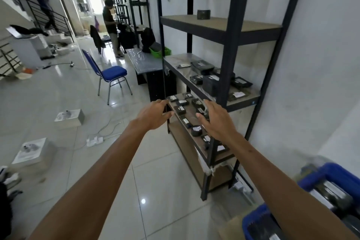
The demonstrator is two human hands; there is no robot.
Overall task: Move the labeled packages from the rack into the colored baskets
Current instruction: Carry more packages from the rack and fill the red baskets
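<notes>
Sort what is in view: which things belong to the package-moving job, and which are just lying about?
Job: rack, labeled packages on its shelves, blue basket, left hand and right hand, both empty.
Lying about: blue chair, floor boxes, power strip.

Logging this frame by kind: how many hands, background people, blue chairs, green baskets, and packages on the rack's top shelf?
Hands: 2, left hand and right hand
Background people: 2, person on the stairs and person standing
Blue chair: 1
Green basket: 1
Package on the top shelf: 1
Total: 7
</notes>
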